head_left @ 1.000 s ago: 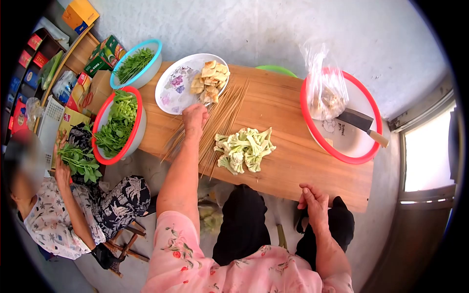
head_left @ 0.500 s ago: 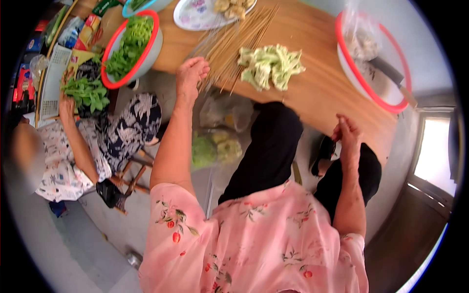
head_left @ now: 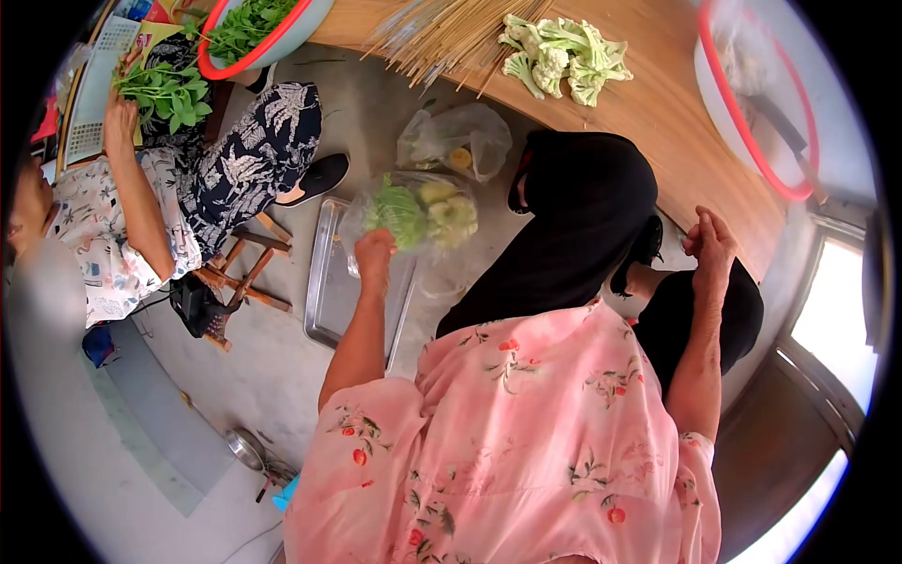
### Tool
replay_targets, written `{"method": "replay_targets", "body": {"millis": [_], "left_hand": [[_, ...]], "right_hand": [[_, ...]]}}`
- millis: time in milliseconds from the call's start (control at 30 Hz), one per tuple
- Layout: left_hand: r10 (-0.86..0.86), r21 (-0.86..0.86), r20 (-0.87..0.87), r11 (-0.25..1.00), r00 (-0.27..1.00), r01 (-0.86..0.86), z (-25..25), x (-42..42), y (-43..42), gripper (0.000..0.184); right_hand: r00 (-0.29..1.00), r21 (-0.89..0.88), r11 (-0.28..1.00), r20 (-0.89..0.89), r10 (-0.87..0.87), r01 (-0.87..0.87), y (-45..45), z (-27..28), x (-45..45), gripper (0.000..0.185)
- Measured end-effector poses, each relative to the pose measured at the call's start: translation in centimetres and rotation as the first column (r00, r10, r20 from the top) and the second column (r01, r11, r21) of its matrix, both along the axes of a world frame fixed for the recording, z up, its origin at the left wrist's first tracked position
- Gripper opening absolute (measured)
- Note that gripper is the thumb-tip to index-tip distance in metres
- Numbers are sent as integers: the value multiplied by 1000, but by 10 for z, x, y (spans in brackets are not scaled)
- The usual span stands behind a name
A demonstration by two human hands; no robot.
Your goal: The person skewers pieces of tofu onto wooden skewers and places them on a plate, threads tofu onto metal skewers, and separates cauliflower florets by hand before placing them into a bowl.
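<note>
My left hand (head_left: pixel 376 246) is closed above the floor, overlapping the near left side of a clear plastic bag (head_left: pixel 453 222) with green and pale vegetables in it. What its fingers hold, if anything, is hidden. My right hand (head_left: pixel 711 242) is loosely closed over my right leg near the table's front edge, with nothing seen in it. Cauliflower pieces (head_left: pixel 568 58) lie on the wooden table (head_left: pixel 648 127). Left of them are many thin wooden sticks (head_left: pixel 442 39), their ends past the table edge.
A metal tray (head_left: pixel 352 305) and another plastic bag (head_left: pixel 456 141) are on the floor. At left a seated person (head_left: pixel 141 202) holds leafy greens (head_left: pixel 167 94) near a red-rimmed basin (head_left: pixel 284 36). Another red-rimmed basin (head_left: pixel 813 108) with a knife stands at right.
The view has tilted down toward the floor. My left hand has moved from over the sticks, off the table, to the bag on the floor. My right hand remains by the table edge.
</note>
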State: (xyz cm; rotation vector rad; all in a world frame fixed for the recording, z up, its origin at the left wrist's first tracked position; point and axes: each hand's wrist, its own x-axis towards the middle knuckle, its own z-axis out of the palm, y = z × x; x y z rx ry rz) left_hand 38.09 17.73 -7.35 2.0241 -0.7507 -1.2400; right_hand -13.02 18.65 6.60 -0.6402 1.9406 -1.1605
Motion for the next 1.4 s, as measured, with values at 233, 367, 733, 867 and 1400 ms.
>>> {"method": "replay_targets", "body": {"millis": [233, 367, 733, 867, 1400], "left_hand": [[-105, 382, -207, 907, 973, 179, -2, -35, 20, 19], [-390, 249, -227, 863, 892, 440, -6, -70, 25, 20], [-735, 164, 7, 670, 678, 724, 54, -92, 4, 18], [-831, 234, 545, 276, 109, 932, 81, -100, -17, 19], [-928, 451, 374, 174, -8, 876, -69, -111, -138, 30]], "right_hand": [[999, 60, 998, -5, 37, -37, 0, -11, 5, 30], [1000, 95, 995, -7, 27, -26, -1, -19, 3, 29], [999, 144, 989, -22, 34, -31, -2, -27, 3, 25], [998, 165, 985, -43, 56, -48, -1, -31, 3, 26], [997, 218, 976, -75, 5, 11, 1, -38, 2, 20]]}}
